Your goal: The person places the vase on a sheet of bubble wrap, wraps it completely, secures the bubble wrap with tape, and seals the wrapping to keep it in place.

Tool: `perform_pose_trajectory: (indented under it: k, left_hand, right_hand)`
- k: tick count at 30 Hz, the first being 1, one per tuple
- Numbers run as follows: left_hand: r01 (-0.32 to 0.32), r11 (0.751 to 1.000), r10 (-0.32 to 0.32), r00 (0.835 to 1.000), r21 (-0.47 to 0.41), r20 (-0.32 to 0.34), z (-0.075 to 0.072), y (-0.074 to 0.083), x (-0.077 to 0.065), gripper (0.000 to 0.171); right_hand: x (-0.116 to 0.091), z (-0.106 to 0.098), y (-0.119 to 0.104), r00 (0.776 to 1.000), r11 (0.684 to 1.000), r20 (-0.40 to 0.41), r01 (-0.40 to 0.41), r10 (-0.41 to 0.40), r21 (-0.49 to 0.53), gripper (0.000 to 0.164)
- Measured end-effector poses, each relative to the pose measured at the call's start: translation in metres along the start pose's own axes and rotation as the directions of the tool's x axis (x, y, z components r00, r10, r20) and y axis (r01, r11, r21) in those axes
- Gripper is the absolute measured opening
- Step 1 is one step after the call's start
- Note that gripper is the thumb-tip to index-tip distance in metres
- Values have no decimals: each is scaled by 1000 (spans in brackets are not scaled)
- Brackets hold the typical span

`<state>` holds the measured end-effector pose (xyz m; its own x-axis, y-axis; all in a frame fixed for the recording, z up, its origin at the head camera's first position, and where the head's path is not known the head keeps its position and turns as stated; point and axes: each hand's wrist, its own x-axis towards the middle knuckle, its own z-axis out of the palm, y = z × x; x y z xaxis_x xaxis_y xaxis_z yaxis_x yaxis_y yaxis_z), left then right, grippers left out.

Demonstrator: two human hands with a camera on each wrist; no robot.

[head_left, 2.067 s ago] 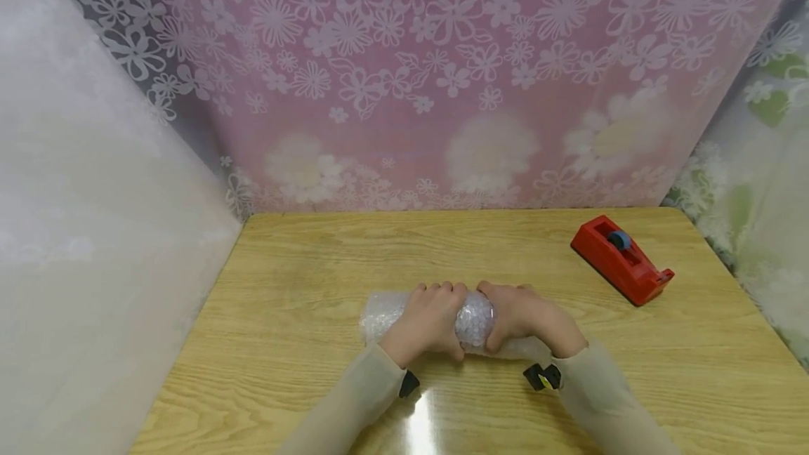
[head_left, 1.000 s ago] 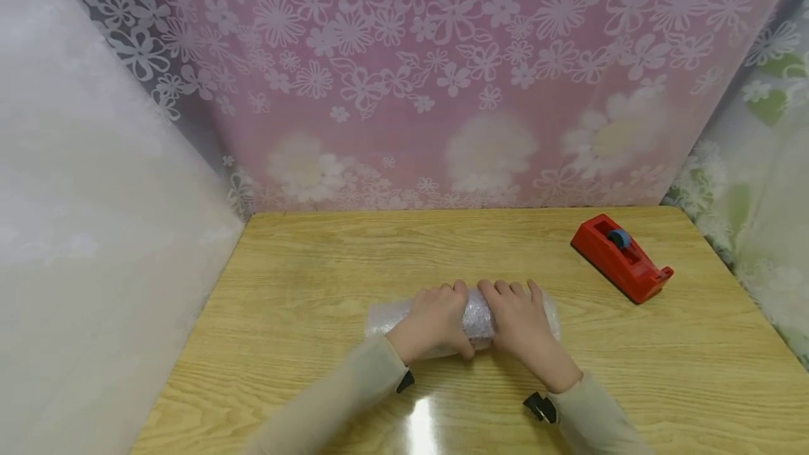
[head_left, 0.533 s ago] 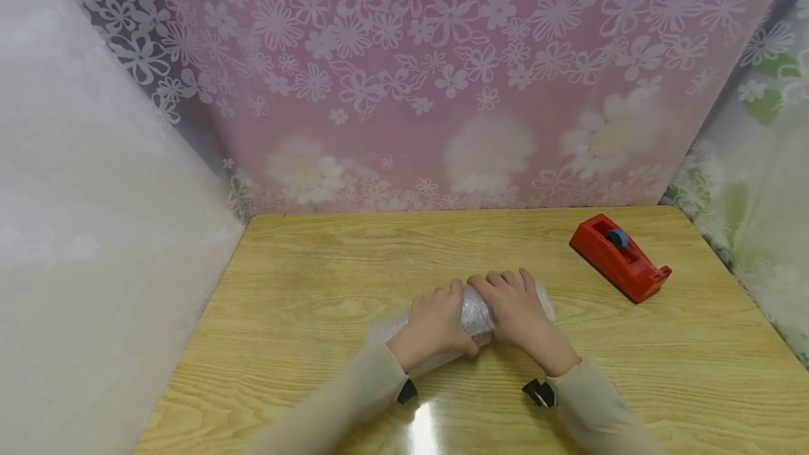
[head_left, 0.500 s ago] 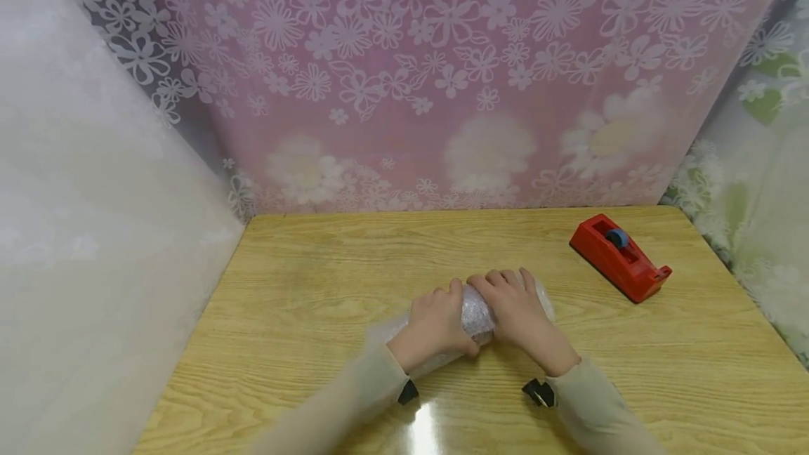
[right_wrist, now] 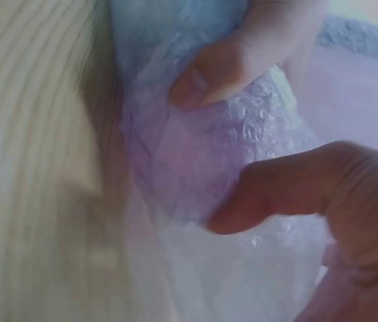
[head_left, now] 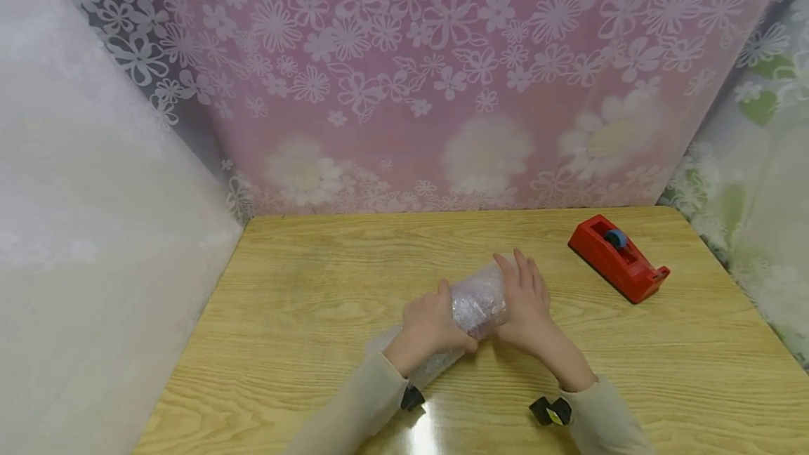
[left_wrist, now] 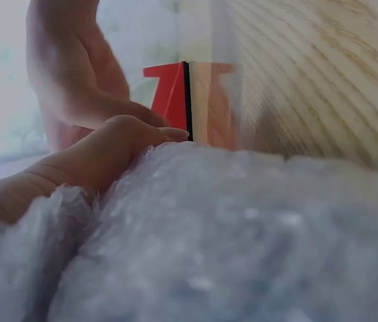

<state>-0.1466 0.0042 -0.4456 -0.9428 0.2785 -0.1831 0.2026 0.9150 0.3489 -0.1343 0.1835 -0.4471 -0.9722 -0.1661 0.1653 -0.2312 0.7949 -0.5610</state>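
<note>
My left hand (head_left: 431, 327) is gripping the bubble-wrap bundle (head_left: 478, 302) near its middle, and my right hand (head_left: 527, 309) is holding its far end. The bundle is slanting across the surface (head_left: 303, 279); a red tape dispenser (head_left: 607, 255) is sitting rightward.

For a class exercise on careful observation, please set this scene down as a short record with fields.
Main object: bubble-wrap bundle, lying at a slant, right end farther from the person
Contents: cannot be told through the wrap
Left hand: grips the bundle around its middle
Right hand: holds the bundle toward its far end
Other item: red tape dispenser, right of both hands, untouched
Surface: wood-grain table
Backdrop: pink floral cloth
</note>
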Motion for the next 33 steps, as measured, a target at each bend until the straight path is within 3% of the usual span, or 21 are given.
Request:
perform_pose_trajectory:
  k: [4, 5, 6, 8, 10, 12, 13, 15, 20, 23, 29, 33]
  left_hand:
    - [16, 1000, -16, 1000, -11, 8, -2, 1, -2, 123]
    - [21, 1000, -21, 1000, -13, 9, -2, 1, -2, 123]
    - [26, 1000, -26, 1000, -13, 13, -1, 1, -2, 123]
    - [29, 999, -29, 1000, -17, 13, -1, 0, -2, 122]
    - [28, 999, -28, 1000, -19, 9, -1, 0, -2, 120]
    - [23, 1000, -23, 1000, -20, 4, 0, 0, -2, 118]
    - [21, 1000, -21, 1000, -19, 1, 0, -1, -2, 117]
    - [18, 1000, -18, 1000, -20, -5, 0, -1, -1, 117]
    - [14, 1000, -15, 999, -24, -29, 2, -1, -1, 115]
    - [13, 1000, -14, 998, -17, -56, 4, 1, -3, 112]
    - [1, 1000, -3, 997, -23, -82, 8, 2, -4, 107]
    - [-1, 999, -2, 998, -39, -68, 8, 1, -3, 109]
  right_hand:
    - [-4, 0, 5, 998, 974, -52, -27, 40, 227, 112]
    - [-6, 0, 5, 996, 950, -60, -42, 63, 309, 110]
    - [-8, 0, 5, 993, 906, -60, -70, 104, 417, 108]
    - [-12, 1, 3, 974, 770, -48, -145, 221, 621, 102]
    - [-16, 3, -1, 935, 564, -4, -211, 355, 799, 94]
    - [-18, 5, -5, 884, 351, 58, -243, 463, 904, 89]
    - [-19, 7, -7, 864, 288, 87, -258, 495, 922, 86]
    - [-21, 11, -11, 846, 207, 150, -291, 511, 934, 87]
    - [-25, 25, -21, 840, 150, 204, -317, 503, 937, 96]
    - [-23, 37, -25, 843, 141, 162, -269, 512, 953, 85]
    - [-20, 46, -23, 851, 226, 146, -293, 505, 929, 68]
    - [-17, 45, -20, 846, 231, 152, -305, 511, 924, 65]
